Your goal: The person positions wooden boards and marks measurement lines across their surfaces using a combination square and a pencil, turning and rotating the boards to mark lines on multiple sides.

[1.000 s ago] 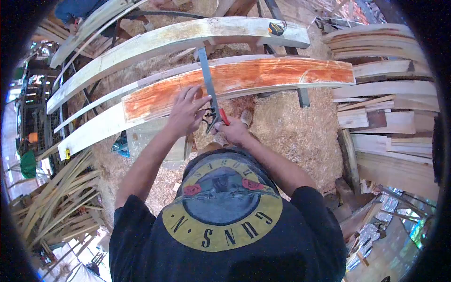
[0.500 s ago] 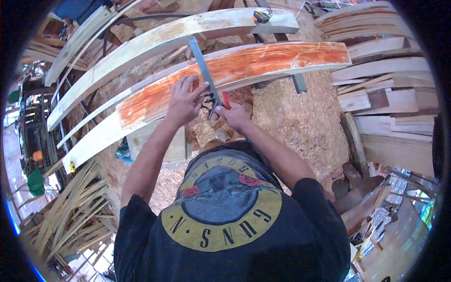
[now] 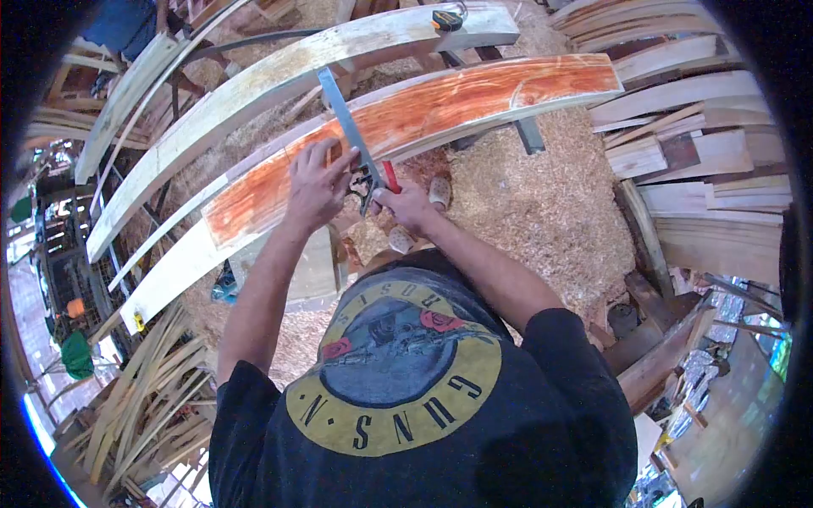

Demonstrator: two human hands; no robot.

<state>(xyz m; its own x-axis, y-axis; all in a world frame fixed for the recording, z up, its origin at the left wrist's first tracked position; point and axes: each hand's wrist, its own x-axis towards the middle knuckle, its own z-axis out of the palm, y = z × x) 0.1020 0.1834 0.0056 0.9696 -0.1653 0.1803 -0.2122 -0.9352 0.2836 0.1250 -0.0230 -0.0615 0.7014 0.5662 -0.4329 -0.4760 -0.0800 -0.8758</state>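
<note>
A curved timber beam point(image 3: 474, 102) with a reddish-orange stained face and pale edges lies in front of me. A combination square point(image 3: 345, 117) rests across it, its steel blade pointing away and its dark head at the near edge. My left hand point(image 3: 315, 188) lies over the stained face, with bent fingers and the index finger and thumb on the square beside its head. Close to the head, my right hand point(image 3: 408, 207) is closed around a red pencil point(image 3: 391, 176), its thumb by the square's lower end. The pencil's lower part is hidden.
A second curved beam point(image 3: 254, 89) lies beyond, with a tape measure point(image 3: 447, 20) on it. Stacked boards point(image 3: 711, 161) stand at right and thin offcuts point(image 3: 140, 389) at lower left. Wood shavings point(image 3: 542, 220) cover the floor. Part of another person point(image 3: 118, 25) shows at upper left.
The view has shifted slightly, so the beams, hands and square appear a little further left. Both hands keep about the same place on the square and pencil.
</note>
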